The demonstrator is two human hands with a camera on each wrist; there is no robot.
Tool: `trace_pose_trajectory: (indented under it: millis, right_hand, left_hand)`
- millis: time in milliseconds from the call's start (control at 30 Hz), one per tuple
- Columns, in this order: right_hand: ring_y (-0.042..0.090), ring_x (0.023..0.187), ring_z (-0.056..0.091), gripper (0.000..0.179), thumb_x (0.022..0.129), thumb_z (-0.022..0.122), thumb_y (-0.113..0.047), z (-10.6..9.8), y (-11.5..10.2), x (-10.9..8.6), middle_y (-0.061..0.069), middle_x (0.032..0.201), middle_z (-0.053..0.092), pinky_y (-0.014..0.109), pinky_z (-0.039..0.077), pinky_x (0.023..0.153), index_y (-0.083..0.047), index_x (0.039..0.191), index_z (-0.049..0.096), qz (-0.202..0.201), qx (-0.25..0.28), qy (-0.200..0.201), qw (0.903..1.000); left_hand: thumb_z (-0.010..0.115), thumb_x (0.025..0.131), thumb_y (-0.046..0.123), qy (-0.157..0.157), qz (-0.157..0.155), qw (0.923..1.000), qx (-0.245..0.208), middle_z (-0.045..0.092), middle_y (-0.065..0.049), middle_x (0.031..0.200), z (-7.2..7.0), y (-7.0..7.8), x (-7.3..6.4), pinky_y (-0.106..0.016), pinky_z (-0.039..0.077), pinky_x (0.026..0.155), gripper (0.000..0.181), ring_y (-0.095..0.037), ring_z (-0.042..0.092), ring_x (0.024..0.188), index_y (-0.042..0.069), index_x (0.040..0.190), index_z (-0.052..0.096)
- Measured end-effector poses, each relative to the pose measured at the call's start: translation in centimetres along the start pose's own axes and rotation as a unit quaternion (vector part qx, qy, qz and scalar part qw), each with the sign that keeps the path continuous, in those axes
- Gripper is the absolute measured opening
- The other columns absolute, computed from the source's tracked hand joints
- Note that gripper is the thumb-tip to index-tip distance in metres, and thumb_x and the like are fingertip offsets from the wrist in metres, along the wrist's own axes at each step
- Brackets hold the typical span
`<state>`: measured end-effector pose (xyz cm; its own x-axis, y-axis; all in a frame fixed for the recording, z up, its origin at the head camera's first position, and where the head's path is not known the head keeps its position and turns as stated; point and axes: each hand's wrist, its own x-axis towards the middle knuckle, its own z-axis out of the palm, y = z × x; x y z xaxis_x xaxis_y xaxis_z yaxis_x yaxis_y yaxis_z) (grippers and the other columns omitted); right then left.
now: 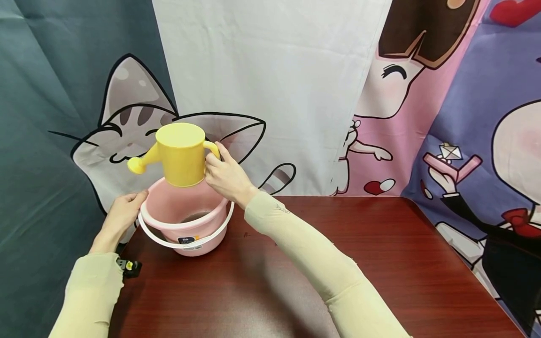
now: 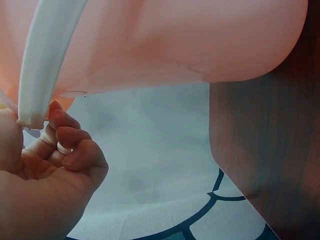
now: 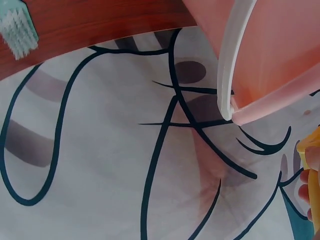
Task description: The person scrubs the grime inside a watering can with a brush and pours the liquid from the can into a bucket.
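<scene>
A pink bucket (image 1: 186,234) with a white handle (image 1: 211,238) hanging down at its front stands at the table's back left. My left hand (image 1: 119,213) grips its left rim; in the left wrist view the curled fingers (image 2: 82,152) lie beside the handle's end. Above the bucket's opening is a yellow watering can (image 1: 181,157), roughly upright, its spout pointing left. My right hand (image 1: 228,176) holds the can by its handle at the right. A dark patch shows low inside the bucket; I cannot tell what it is.
A brush (image 3: 19,30) with pale bristles lies on the table, seen in the right wrist view. The reddish-brown table (image 1: 380,263) extends to the right. A printed cloth (image 1: 274,84) hangs close behind it. A small black device (image 1: 130,267) sits by my left wrist.
</scene>
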<state>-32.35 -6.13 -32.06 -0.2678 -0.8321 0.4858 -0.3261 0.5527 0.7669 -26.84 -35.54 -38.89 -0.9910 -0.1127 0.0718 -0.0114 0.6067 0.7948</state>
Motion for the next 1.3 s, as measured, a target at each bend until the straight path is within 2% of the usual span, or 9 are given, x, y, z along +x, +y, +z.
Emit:
trace_pose_trajectory:
  millis: [233, 467, 600, 733, 833, 1000, 1133, 1200, 1300]
  right_hand:
    - [0.021, 0.107, 0.046, 0.048, 0.100, 0.028, -0.002, -0.2, -0.1, 0.0, 0.000, 0.098, 0.061, 0.055, 0.016, 0.113, -0.017, 0.105, 0.073, -0.022, 0.008, -0.015, 0.9996]
    - [0.022, 0.105, 0.046, 0.046, 0.100, 0.032, -0.003, -0.2, -0.1, -0.3, 0.000, 0.096, 0.062, 0.056, 0.017, 0.113, -0.020, 0.099, 0.074, -0.003, 0.017, -0.036, 0.9992]
    - [0.022, 0.106, 0.047, 0.044, 0.099, 0.034, -0.004, -0.2, -0.1, -0.5, -0.001, 0.096, 0.063, 0.055, 0.020, 0.112, -0.020, 0.098, 0.075, 0.003, 0.028, -0.043, 0.9987]
    - [0.022, 0.108, 0.046, 0.038, 0.100, 0.037, -0.008, -0.4, -0.2, -0.6, -0.001, 0.099, 0.064, 0.052, 0.025, 0.109, -0.018, 0.101, 0.073, 0.016, 0.055, -0.052, 0.9970]
    - [0.022, 0.105, 0.046, 0.031, 0.101, 0.041, -0.015, -0.5, -0.3, -0.7, 0.000, 0.098, 0.064, 0.049, 0.028, 0.105, -0.017, 0.096, 0.072, 0.040, 0.103, -0.038, 0.9931]
    - [0.021, 0.098, 0.048, 0.030, 0.102, 0.046, -0.028, -0.8, -0.4, -0.7, 0.000, 0.090, 0.061, 0.044, 0.037, 0.094, -0.017, 0.084, 0.069, 0.101, 0.203, -0.018, 0.9737]
    - [0.019, 0.095, 0.046, 0.032, 0.101, 0.049, -0.034, -1.2, -0.2, -0.7, -0.001, 0.088, 0.058, 0.040, 0.039, 0.080, -0.016, 0.079, 0.064, 0.151, 0.269, -0.046, 0.9500]
    - [0.019, 0.096, 0.046, 0.033, 0.101, 0.050, -0.036, -1.3, -0.2, -0.8, -0.001, 0.088, 0.057, 0.039, 0.039, 0.078, -0.016, 0.078, 0.062, 0.166, 0.293, -0.059, 0.9398]
    - [0.019, 0.097, 0.045, 0.032, 0.101, 0.049, -0.037, -1.2, -0.2, -1.0, -0.001, 0.087, 0.055, 0.039, 0.038, 0.078, -0.016, 0.079, 0.060, 0.177, 0.312, -0.068, 0.9309]
  left_hand:
    - [0.036, 0.102, 0.051, 0.012, 0.008, 0.9999, 0.003, 0.058, -0.026, 0.112, 0.0, 0.1, -0.1, -0.036, 0.041, 0.076, 0.069, -0.031, 0.048, 0.101, -0.011, 0.125, 0.057]
    - [0.037, 0.101, 0.054, 0.011, 0.002, 0.9999, -0.001, 0.059, -0.012, 0.090, -0.1, 0.3, -0.2, -0.035, 0.038, 0.072, 0.067, -0.026, 0.047, 0.093, -0.008, 0.112, 0.060]
    - [0.037, 0.101, 0.053, 0.016, 0.004, 0.9999, -0.004, 0.059, -0.007, 0.087, -0.1, 0.3, -0.3, -0.033, 0.038, 0.071, 0.066, -0.025, 0.047, 0.091, -0.008, 0.112, 0.061]
    - [0.038, 0.101, 0.052, 0.021, 0.008, 0.9997, -0.006, 0.059, -0.004, 0.084, 0.0, 0.2, -0.2, -0.031, 0.039, 0.070, 0.065, -0.021, 0.048, 0.087, -0.008, 0.112, 0.061]
    - [0.040, 0.101, 0.050, 0.025, 0.011, 0.9996, -0.008, 0.059, -0.001, 0.082, 0.1, 0.2, -0.2, -0.028, 0.040, 0.068, 0.064, -0.017, 0.049, 0.084, -0.009, 0.113, 0.062]
    - [0.040, 0.102, 0.048, 0.030, 0.013, 0.9994, -0.010, 0.061, -0.004, 0.087, 0.2, 0.2, -0.2, -0.027, 0.040, 0.070, 0.063, -0.017, 0.049, 0.086, -0.010, 0.117, 0.061]
    - [0.039, 0.102, 0.049, 0.025, 0.010, 0.9996, -0.012, 0.062, -0.015, 0.099, 0.3, 0.3, -0.2, -0.031, 0.039, 0.074, 0.065, -0.023, 0.049, 0.094, -0.010, 0.120, 0.059]
    - [0.038, 0.102, 0.049, 0.022, 0.009, 0.9997, -0.011, 0.061, -0.020, 0.104, 0.3, 0.3, -0.2, -0.033, 0.038, 0.074, 0.066, -0.025, 0.048, 0.096, -0.010, 0.121, 0.059]
    - [0.038, 0.102, 0.049, 0.020, 0.010, 0.9997, -0.010, 0.060, -0.023, 0.107, 0.3, 0.4, -0.3, -0.033, 0.038, 0.074, 0.066, -0.027, 0.048, 0.098, -0.011, 0.121, 0.058]
